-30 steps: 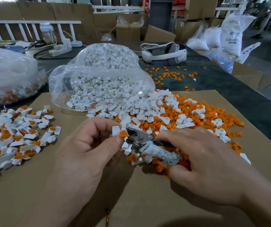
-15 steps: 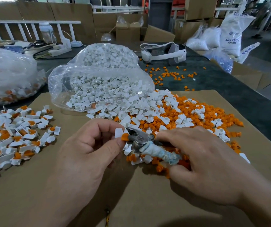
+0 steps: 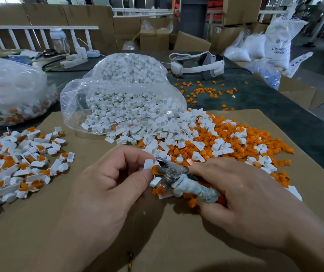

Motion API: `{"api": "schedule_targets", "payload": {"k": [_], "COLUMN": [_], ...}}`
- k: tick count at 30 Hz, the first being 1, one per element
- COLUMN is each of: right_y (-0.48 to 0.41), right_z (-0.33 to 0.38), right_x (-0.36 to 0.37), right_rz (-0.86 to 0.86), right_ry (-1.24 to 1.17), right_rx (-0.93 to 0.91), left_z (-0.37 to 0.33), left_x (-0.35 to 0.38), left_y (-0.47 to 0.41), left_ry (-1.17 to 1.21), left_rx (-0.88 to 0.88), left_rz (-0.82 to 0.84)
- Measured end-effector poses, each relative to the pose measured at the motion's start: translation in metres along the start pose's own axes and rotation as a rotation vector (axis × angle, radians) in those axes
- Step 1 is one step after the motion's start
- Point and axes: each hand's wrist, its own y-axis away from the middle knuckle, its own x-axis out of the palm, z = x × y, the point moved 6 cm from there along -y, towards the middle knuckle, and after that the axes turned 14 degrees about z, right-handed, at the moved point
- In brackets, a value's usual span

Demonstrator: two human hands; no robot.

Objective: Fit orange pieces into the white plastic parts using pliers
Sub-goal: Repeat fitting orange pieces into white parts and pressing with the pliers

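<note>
Left hand [image 3: 106, 185] pinches white part [image 3: 148, 164] steady; right hand [image 3: 241, 201] grips pliers [image 3: 176, 178], squeezing orange piece [image 3: 154, 169] home.

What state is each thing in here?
left hand: pinches the white part
right hand: grips the pliers
pliers: jaws against the orange piece
orange piece: sitting at the white part's end
clear bag: open, on its side, contents spilling out
headset: lying unused on the table

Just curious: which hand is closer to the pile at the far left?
Left. The left hand sits just right of the pile; the right hand is farther right.
</note>
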Motion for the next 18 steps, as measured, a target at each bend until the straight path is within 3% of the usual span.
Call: {"api": "schedule_targets", "payload": {"k": [18], "right_y": [-0.0002], "right_z": [0.0067], "right_x": [-0.0003], "right_rz": [-0.062], "right_ry": [0.056], "right_rx": [0.054], "left_z": [-0.0033], "left_x": [0.0018], "left_y": [0.0010], "left_ry": [0.063], "left_rx": [0.028], "left_rz": [-0.008]}}
